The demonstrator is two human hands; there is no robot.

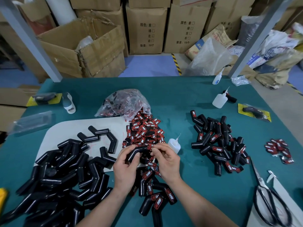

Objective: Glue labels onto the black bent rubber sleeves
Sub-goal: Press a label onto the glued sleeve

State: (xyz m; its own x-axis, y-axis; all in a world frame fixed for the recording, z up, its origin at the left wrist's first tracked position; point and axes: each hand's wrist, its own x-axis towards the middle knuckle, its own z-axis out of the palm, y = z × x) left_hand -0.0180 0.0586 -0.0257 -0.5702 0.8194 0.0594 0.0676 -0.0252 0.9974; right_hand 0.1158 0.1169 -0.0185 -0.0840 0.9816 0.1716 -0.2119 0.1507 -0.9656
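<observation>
My left hand [125, 163] grips one black bent rubber sleeve [136, 152] above the table centre. My right hand [165, 158] pinches a red and black label [150, 147] against the sleeve's upper end. Behind my hands lies a heap of loose labels [144, 131] spilling from a plastic bag [124, 102]. A small glue bottle [174, 144] stands just right of my right hand. Unlabelled sleeves [62, 176] are piled at the left. Several labelled sleeves [155, 195] lie between my forearms, and a bigger labelled pile [218, 143] sits to the right.
Black scissors [268, 199] lie at the right front edge. More glue bottles [219, 99] stand at the back right, with a small label pile [278, 150] at the far right. A white board [65, 128] lies under the left sleeves. Cardboard boxes [146, 28] stand beyond the green table [180, 99].
</observation>
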